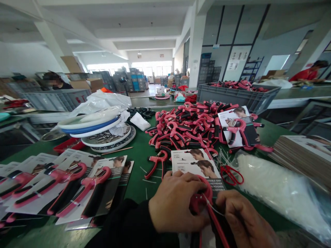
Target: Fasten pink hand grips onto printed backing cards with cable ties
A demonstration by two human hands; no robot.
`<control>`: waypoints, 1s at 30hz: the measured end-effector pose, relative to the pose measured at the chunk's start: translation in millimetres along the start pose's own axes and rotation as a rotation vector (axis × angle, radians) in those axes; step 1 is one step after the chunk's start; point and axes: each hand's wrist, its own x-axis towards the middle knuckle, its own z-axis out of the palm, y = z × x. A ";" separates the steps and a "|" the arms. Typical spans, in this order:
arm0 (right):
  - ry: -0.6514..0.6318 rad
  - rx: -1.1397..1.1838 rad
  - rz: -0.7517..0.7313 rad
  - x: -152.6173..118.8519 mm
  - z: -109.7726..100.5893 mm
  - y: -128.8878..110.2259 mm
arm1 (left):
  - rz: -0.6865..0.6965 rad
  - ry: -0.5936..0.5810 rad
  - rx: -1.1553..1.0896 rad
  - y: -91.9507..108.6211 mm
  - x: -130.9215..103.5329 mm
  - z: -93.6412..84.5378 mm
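My left hand lies curled over the top of a red and black plastic hand gripper, pressing it flat against its printed backing card so the two stay lined up. My right hand pinches a thin white plastic tie where it crosses the gripper's handle, fingers closed tight on it; card and gripper sit on the green worktop right under both hands. Just beyond my right hand lie small red-handled scissors, close enough to snatch, with a clear bag of white ties beside them. Left of my left hand, finished carded grippers overlap in a fanned row, each one out of the way. Ahead of both hands sits the loose heap of red and black grippers, within reach, and farther right a stack of blank printed cards.
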 end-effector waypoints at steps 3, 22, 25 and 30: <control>-0.040 0.015 0.048 7.8 2.8 -1.1 | -0.064 0.044 -0.038 -0.1 4.5 4.6; -0.116 -0.122 -0.128 16.9 6.9 -1.9 | 0.265 0.048 -0.219 -23.8 14.9 4.5; -0.149 -0.030 0.032 19.8 5.7 2.2 | 0.296 0.020 -0.289 -29.0 21.0 3.8; -0.143 0.029 0.141 21.7 2.5 -0.1 | 0.286 0.013 -0.293 -33.4 28.9 -0.9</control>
